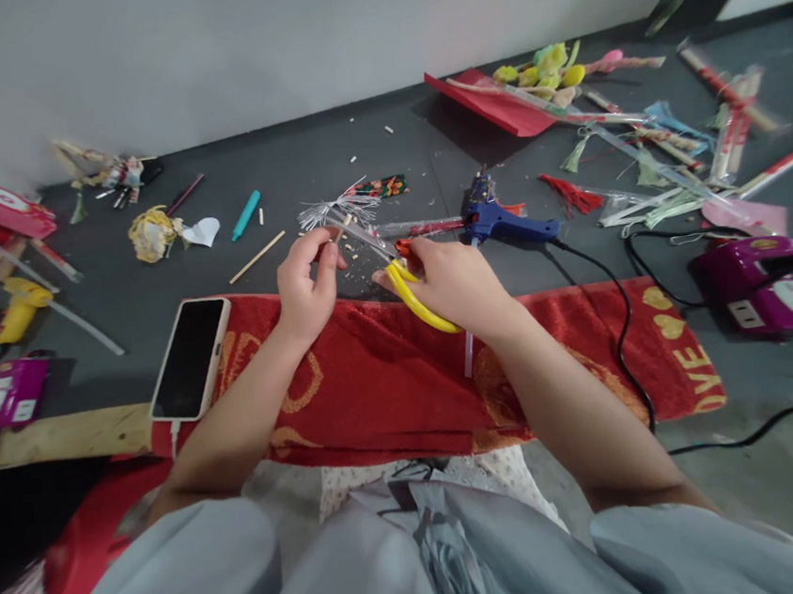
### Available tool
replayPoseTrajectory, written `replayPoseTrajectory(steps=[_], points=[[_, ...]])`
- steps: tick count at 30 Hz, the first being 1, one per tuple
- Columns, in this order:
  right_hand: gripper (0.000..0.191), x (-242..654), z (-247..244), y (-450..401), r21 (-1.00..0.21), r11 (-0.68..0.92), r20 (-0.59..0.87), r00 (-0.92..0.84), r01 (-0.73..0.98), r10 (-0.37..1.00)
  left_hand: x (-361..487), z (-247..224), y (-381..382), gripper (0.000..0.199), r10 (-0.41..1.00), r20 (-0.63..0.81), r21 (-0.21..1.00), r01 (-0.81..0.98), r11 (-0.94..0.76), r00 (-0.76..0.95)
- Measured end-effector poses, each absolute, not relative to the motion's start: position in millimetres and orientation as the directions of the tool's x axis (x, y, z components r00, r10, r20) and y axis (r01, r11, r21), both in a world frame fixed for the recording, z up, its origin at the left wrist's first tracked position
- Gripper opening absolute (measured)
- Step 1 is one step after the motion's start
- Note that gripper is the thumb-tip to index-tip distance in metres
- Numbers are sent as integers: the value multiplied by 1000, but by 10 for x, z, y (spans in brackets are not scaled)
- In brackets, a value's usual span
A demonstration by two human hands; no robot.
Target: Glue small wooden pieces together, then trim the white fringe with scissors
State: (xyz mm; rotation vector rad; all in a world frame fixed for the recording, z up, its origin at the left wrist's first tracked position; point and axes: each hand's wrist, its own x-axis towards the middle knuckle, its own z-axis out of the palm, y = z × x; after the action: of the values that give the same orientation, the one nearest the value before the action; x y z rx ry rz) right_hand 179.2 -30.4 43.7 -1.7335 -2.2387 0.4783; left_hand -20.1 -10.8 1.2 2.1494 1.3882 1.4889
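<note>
Yellow-handled scissors (420, 300) are in my right hand (457, 281), their blades pointing up and left toward my other hand. My left hand (310, 282) pinches a thin wooden stick (343, 228) between thumb and fingers, its end beside the blade tips. Small cut bits lie on the dark table around the blades. Just beyond the hands is a bundle of silvery wires (331, 211), close to a dark flowered strip (385, 187). Another thin stick (257, 257) lies left of my left hand.
A blue glue gun (509, 221) with a black cord lies right of my hands. A red towel (390, 373) covers the front edge, with a phone (190, 359) at its left. Plastic-wrapped sticks and tassels crowd the right; purple boxes (770, 284) stand at both sides.
</note>
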Motion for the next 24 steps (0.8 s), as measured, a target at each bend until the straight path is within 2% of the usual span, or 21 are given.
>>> replayPoseTrajectory(steps=[3,6,10,13,16,18,22,24], points=[[60,1792,449,-307,-433,218,-2,-243,875,970,-193,29,-112,30,770,635,622,551,-556,61],[61,1780,462,-304,-458,184,-48,-231,870,972,-174,43,-111,33,814,581,704,482,-522,33],[57,1760,458,-278,-517,147,-69,-213,843,975,-155,25,-72,37,893,446,867,276,-414,-59],[52,1747,440,-260,-623,99,-80,-190,776,979,-138,-12,-57,43,935,346,933,133,-335,-73],[51,1715,411,-263,-754,34,-125,-195,656,973,-91,-74,-112,54,956,292,952,89,-294,33],[52,1676,382,-271,-817,13,-147,-230,577,962,-44,-129,-190,68,941,291,947,87,-309,174],[48,1583,310,-280,-852,57,-117,-297,520,948,49,-207,-364,94,895,308,922,130,-364,323],[47,1551,287,-283,-854,76,-109,-319,515,941,78,-203,-427,97,897,267,917,195,-349,353]])
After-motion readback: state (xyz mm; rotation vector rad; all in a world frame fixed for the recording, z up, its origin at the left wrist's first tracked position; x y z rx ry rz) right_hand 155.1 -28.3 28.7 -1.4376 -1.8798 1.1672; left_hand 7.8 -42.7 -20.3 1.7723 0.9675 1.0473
